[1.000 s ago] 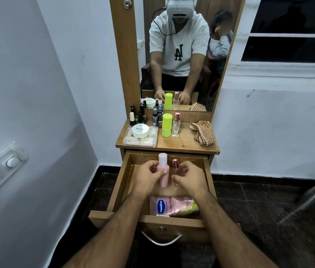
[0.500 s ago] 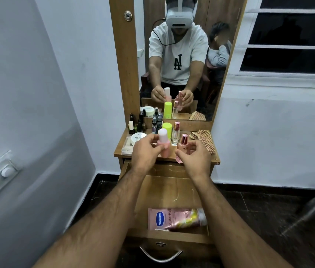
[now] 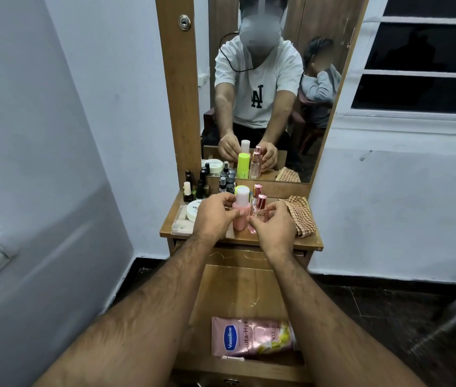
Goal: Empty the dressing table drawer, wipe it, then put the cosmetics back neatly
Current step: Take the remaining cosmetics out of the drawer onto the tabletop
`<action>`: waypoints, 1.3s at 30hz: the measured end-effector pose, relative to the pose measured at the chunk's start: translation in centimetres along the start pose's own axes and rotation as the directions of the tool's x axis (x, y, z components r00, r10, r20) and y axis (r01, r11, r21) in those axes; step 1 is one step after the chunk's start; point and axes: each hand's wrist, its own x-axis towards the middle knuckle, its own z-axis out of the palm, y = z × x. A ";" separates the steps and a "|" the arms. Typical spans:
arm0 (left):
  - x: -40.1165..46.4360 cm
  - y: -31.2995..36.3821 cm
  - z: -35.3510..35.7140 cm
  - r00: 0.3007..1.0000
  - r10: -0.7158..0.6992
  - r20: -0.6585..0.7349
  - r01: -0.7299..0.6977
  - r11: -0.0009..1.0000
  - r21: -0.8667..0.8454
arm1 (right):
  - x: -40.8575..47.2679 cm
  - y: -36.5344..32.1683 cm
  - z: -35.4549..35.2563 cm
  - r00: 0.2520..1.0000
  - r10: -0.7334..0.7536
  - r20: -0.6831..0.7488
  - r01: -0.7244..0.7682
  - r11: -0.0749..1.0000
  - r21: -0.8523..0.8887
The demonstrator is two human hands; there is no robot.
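Note:
My left hand (image 3: pixel 213 216) grips a pink bottle with a white cap (image 3: pixel 241 210), which stands upright on the dressing table top (image 3: pixel 309 240). My right hand (image 3: pixel 273 226) holds a small clear perfume bottle with a rose-gold cap (image 3: pixel 259 210) right beside it, also on the top. The wooden drawer (image 3: pixel 238 286) is pulled out below my arms. In its near part lies a pink Vaseline lotion tube (image 3: pixel 252 337) on its side.
Further back on the top stand a lime-green bottle (image 3: pixel 242 189), another rose-gold perfume bottle (image 3: pixel 257 189), several small dark bottles (image 3: pixel 197 187), a white jar (image 3: pixel 193 209) on a clear box, and a checked cloth (image 3: pixel 300 216) at the right. A mirror (image 3: pixel 263 88) rises behind; white walls flank both sides.
Both hands lifted the pink bottle and the perfume bottle out of the drawer and set them down on the table top. The view came closer to the table.

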 end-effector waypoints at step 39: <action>-4.9 -0.5 0.2 0.972 0.108 -0.211 -0.096 0.993 0.064 | -2.0 0.3 -2.8 0.992 -0.111 -0.068 0.106 0.992 -0.074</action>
